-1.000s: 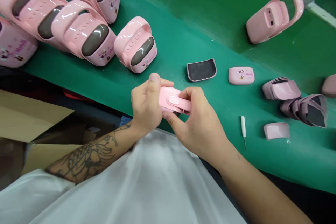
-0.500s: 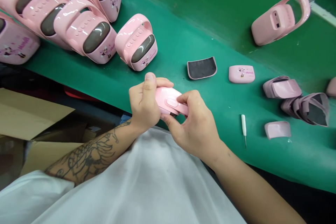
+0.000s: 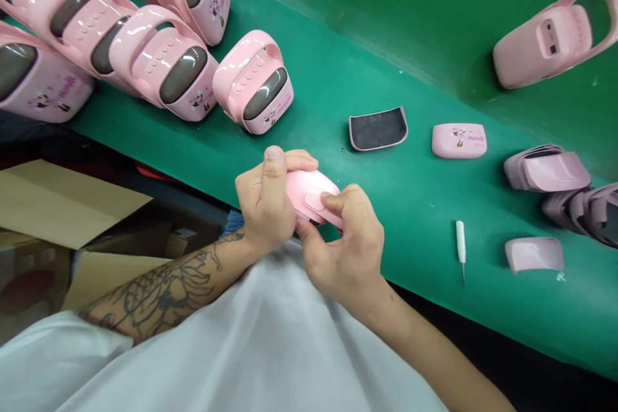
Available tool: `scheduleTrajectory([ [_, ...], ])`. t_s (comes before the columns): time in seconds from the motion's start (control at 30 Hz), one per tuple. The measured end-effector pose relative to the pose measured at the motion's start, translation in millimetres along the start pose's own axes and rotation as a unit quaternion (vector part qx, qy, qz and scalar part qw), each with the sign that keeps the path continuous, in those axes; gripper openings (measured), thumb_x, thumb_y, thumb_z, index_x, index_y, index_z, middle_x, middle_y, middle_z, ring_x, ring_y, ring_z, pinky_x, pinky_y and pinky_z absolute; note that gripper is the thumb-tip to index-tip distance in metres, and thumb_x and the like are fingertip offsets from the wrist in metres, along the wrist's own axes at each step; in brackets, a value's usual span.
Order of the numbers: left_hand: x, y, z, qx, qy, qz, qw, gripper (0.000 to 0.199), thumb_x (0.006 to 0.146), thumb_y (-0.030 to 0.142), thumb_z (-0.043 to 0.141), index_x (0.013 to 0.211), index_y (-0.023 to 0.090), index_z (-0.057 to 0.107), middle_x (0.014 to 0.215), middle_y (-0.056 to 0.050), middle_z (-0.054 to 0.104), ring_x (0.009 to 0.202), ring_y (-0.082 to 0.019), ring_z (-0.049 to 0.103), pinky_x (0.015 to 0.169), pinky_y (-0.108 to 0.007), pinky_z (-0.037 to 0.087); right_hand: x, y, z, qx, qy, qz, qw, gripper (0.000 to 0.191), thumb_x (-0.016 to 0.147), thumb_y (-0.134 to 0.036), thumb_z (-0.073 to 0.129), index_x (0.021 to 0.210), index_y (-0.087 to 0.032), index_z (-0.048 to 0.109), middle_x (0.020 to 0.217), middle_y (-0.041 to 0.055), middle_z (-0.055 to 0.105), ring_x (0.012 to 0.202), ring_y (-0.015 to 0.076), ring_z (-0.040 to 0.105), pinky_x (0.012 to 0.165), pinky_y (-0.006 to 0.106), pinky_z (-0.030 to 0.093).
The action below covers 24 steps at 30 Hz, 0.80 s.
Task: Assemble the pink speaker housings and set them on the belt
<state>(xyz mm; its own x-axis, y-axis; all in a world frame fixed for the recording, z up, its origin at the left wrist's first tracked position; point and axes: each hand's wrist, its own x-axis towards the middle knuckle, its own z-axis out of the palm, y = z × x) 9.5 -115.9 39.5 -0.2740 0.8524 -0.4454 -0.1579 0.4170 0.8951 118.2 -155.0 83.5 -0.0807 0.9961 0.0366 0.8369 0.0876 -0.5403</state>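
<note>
Plastic shell [image 3: 309,194] — pale pink; bench [image 3: 410,206] — green; forearm tattoo [image 3: 164,293] — grey floral

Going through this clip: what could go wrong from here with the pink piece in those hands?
The glossy pink case, pinched between the left hand and right hand, sits right by the green bench's front edge, so a slip could drop it. The bare-tipped white-handled pick nearby might scratch parts or prick a hand.

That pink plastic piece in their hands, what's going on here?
A person holds a small pink plastic casing between both hands: the left hand grips one end, and the right hand has its fingers on the other. On the green workbench nearby lie pink cases with dark windows, loose pink panels and a white-handled pick.
</note>
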Motion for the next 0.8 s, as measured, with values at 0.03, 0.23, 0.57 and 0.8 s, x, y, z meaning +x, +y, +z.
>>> scheduleTrajectory([
  [0.03, 0.9, 1.2, 0.1, 0.008, 0.001, -0.014, 1.000, 0.065, 0.118, 0.057, 0.047, 0.080, 0.020, 0.085, 0.095, -0.007, 0.084, 0.098, -0.021, 0.080, 0.093, -0.037, 0.063, -0.2, 0.3, -0.9, 0.005, 0.003, 0.009, 1.000, 0.029, 0.093, -0.026, 0.072, 0.110, -0.019, 0.050, 0.091, 0.0007, 0.056, 0.082, 0.0079, 0.053, 0.069, 0.024, 0.045],
  [0.23, 32.2, -6.0, -6.9, -0.058, -0.189, -0.046, 0.979, 0.058, 0.109, 0.064, 0.053, 0.101, 0.018, 0.088, 0.109, -0.011, 0.084, 0.105, -0.027, 0.078, 0.091, -0.039, 0.063, 21.1, 21.9, -20.3, 0.143, -0.111, 0.260, 0.949, 0.056, 0.079, -0.049, 0.090, 0.116, -0.017, 0.062, 0.103, 0.0014, 0.067, 0.078, 0.0043, 0.058, 0.065, 0.016, 0.048],
  [0.57, 59.5, -30.0, -26.1, 0.030, -0.379, 0.177, 0.908, 0.055, 0.095, 0.046, 0.076, 0.142, 0.018, 0.074, 0.150, -0.016, 0.070, 0.142, -0.034, 0.066, 0.125, -0.047, 0.054, 40.2, 32.2, -29.6, 0.246, -0.131, 0.354, 0.893, 0.069, 0.067, -0.045, 0.095, 0.124, -0.018, 0.065, 0.118, 0.0027, 0.068, 0.081, 0.0010, 0.052, 0.068, 0.012, 0.048],
  [0.8, 58.9, -30.2, -30.4, 0.012, -0.371, 0.131, 0.919, 0.054, 0.095, 0.045, 0.079, 0.143, 0.019, 0.074, 0.149, -0.014, 0.071, 0.139, -0.032, 0.068, 0.122, -0.043, 0.055, 44.5, 25.2, -27.3, 0.223, -0.125, 0.338, 0.906, 0.066, 0.071, -0.046, 0.093, 0.125, -0.018, 0.068, 0.122, 0.0049, 0.070, 0.087, 0.0039, 0.057, 0.074, 0.015, 0.052],
])
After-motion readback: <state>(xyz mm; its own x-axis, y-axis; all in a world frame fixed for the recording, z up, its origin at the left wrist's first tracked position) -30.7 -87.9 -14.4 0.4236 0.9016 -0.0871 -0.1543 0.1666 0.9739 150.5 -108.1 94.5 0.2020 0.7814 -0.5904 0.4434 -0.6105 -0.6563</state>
